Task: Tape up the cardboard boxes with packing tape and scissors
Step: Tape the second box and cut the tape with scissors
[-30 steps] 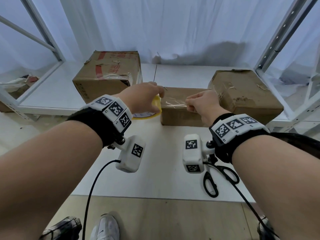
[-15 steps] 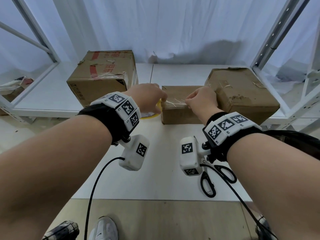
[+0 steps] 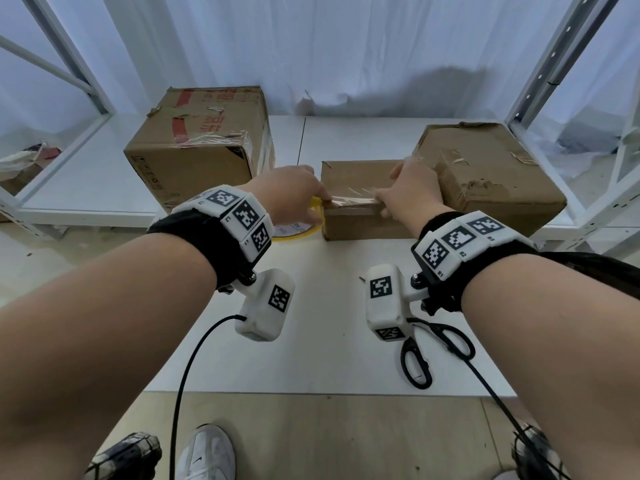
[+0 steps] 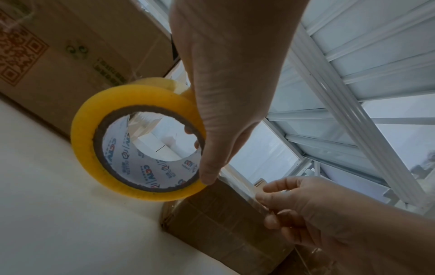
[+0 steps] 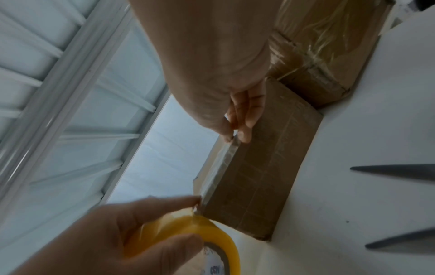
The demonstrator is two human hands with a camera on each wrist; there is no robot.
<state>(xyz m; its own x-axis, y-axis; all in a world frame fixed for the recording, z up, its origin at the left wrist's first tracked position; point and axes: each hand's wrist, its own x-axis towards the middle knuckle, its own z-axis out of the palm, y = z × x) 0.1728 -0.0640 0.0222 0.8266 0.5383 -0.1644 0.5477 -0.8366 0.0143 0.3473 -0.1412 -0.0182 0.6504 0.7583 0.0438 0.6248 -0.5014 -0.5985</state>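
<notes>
White tabletop [image 3: 311, 341] inside a white metal shelving frame [image 3: 554, 64], white curtain [image 3: 346, 46] behind. Three brown cardboard boxes on it: a large red-printed box [image 3: 197, 147] back left, a large crumpled box [image 3: 485, 174] back right, and a small flat brown cardboard box [image 3: 360, 220] in the middle, just beside the crumpled one.

Step in hand, as I read it: laying a strip of clear tape [image 3: 353, 200] along the near top edge of the small box.

Left hand [image 3: 287, 197]: fingers curled round the yellow roll of packing tape [image 4: 132, 141], thumb on the outer rim, fingertips through the core. Roll sits at the box's left end, tilted, apparently just off the tabletop. Index tip holds the tape down at the left corner [image 5: 200, 202].

Right hand [image 3: 408, 192]: thumb and forefinger pinch the free end of the strip at the box edge [image 5: 237, 134], about midway along the box. Strip runs taut between the two hands, lying on the edge.

Black-handled scissors [image 3: 426, 355] lie on the tabletop near the front edge, under the right wrist, well apart from the box and untouched.

Next move calls for: press the strip flat along the edge, keep tension on the roll, then free the right hand for the scissors and cut close to the roll. Risk: tape wrinkles or sticks to itself if tension drops.
</notes>
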